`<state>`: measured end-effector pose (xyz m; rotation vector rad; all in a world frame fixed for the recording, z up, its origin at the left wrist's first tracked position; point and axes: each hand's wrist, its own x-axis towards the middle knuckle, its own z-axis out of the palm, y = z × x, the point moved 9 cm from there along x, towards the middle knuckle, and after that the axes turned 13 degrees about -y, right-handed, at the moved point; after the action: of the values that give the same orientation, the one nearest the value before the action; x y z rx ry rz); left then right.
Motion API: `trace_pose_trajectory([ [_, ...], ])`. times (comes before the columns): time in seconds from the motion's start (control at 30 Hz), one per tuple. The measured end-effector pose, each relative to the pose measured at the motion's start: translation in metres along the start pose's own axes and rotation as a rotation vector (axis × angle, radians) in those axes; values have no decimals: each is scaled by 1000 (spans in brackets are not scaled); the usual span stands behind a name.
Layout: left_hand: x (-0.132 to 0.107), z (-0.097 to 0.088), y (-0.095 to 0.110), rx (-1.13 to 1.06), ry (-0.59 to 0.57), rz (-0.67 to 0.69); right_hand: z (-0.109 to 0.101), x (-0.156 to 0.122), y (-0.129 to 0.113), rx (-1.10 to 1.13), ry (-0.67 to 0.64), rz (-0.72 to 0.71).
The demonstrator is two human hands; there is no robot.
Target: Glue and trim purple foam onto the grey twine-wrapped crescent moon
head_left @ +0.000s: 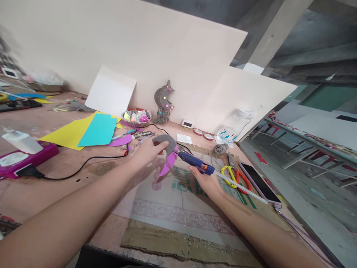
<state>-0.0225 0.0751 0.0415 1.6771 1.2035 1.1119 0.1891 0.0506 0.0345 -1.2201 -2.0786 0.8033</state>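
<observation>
My left hand point(153, 150) pinches a crescent-shaped purple foam piece point(169, 163) whose upper part is wrapped in grey yarn point(166, 143). In my right hand point(205, 180) is a blue glue gun point(195, 160) with a long clear glue stick point(241, 187) sticking out of its back. The gun's nozzle points left and meets or nearly meets the crescent's edge by the yarn; I cannot tell whether they touch. A strand of yarn hangs down over the plastic-covered cardboard mat point(156, 238) below my hands.
Scissors point(237, 175), a phone point(260, 183) and a yarn ball point(221, 149) lie right. A finished-looking grey moon ornament point(164, 100) leans on the back board near a bowl of pompoms point(136, 118). Left are yellow and blue sheets point(97, 129) and a purple power strip point(30, 160) with its cord.
</observation>
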Motion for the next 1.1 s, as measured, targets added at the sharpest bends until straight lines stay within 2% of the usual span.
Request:
trace_pose_trajectory([
  [0.27, 1, 0, -1, 6, -3, -15, -1, -1, -4, -17, 15, -18],
  [0.47, -2, -4, 0, -28, 46, -1, 6, -1, -5, -2, -74, -56],
  [0.67, 0, -4, -2, -19, 30, -14, 13, -1, -9, 41, -144, -87],
  [1.1, -1, -2, -3, -2, 17, -32, 12, -1, 2, 2, -87, -37],
])
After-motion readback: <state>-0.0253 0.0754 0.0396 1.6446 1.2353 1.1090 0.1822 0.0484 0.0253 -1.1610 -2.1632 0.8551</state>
